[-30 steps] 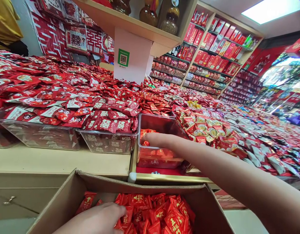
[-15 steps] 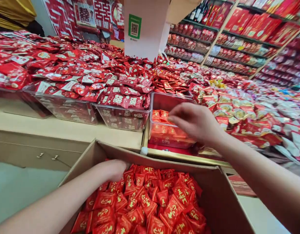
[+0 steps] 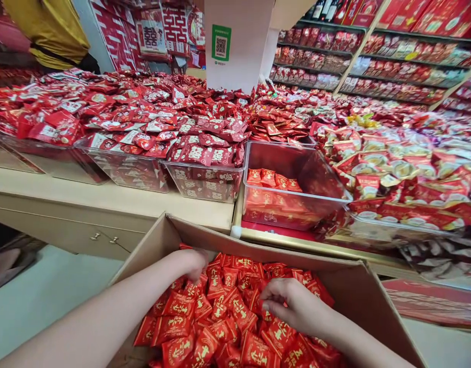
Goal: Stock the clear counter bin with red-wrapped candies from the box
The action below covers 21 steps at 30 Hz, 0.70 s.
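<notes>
Small shiny red packets with gold lettering [image 3: 220,329] fill the bottom of a large open cardboard box [image 3: 358,286]. My left hand [image 3: 196,265] is inside the box near its far left corner, fingers curled down at the packets. What those fingers hold, if anything, is hidden. Over the right part of the heap, my right hand [image 3: 287,301] hangs with loosely bent fingers and the thumb apart. No packet shows between them. Beyond the box's far wall, a clear plastic bin [image 3: 297,197] has a low layer of similar red packets [image 3: 272,179] along its left and front.
A bin of dark red packets [image 3: 207,176] adjoins on the left, and red-and-white packets [image 3: 404,179] are heaped on the right. The bins stand on a cream counter [image 3: 143,197]. A white post [image 3: 235,66] rises behind. A person in yellow [image 3: 53,30] is at the far left.
My right hand has moved from the clear bin down over the packets in the cardboard box. My left hand stays in the box's far left corner. The view has shifted slightly left.
</notes>
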Each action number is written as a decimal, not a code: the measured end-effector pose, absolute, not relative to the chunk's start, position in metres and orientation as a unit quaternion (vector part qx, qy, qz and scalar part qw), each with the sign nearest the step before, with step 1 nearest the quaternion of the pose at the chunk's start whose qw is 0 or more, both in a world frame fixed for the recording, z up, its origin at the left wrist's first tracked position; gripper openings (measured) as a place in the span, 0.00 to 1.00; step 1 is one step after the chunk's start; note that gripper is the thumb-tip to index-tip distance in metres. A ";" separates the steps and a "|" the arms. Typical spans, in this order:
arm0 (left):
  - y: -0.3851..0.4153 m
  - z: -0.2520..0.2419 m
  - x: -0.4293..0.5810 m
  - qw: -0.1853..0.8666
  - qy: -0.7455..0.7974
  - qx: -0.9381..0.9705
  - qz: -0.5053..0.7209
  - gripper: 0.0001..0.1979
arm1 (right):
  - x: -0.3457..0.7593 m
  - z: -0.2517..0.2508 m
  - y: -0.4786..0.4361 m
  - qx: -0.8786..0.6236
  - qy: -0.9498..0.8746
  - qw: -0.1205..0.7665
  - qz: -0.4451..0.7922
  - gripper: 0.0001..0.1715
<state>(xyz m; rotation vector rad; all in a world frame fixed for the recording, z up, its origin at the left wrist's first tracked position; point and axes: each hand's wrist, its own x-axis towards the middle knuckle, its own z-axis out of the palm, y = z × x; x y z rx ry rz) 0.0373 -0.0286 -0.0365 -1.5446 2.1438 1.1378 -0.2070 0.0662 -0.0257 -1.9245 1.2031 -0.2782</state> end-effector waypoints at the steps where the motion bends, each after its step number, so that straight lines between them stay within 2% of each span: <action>1: -0.030 -0.030 0.037 0.144 0.740 -0.525 0.396 0.07 | -0.206 -0.030 0.066 -0.751 0.491 0.427 -0.116 0.08; 4: -0.031 -0.012 0.031 0.122 0.745 -0.496 0.429 0.04 | -0.198 -0.039 0.066 -0.678 0.510 0.502 -0.168 0.09; 8: -0.017 0.000 0.013 0.038 0.715 -0.463 0.522 0.06 | -0.180 -0.041 0.063 -0.523 0.483 0.647 -0.274 0.23; 10: -0.005 0.000 0.004 -0.001 0.696 -0.457 0.554 0.07 | -0.172 -0.039 0.061 -0.484 0.458 0.679 -0.308 0.24; 12: 0.004 -0.001 -0.004 -0.036 0.683 -0.459 0.567 0.08 | -0.167 -0.038 0.059 -0.463 0.440 0.689 -0.342 0.22; 18: 0.010 -0.004 -0.012 -0.112 0.643 -0.470 0.594 0.11 | -0.164 -0.043 0.053 -0.427 0.413 0.692 -0.410 0.25; 21: 0.010 -0.003 -0.008 -0.152 0.595 -0.413 0.672 0.15 | -0.163 -0.041 0.050 -0.415 0.416 0.660 -0.468 0.22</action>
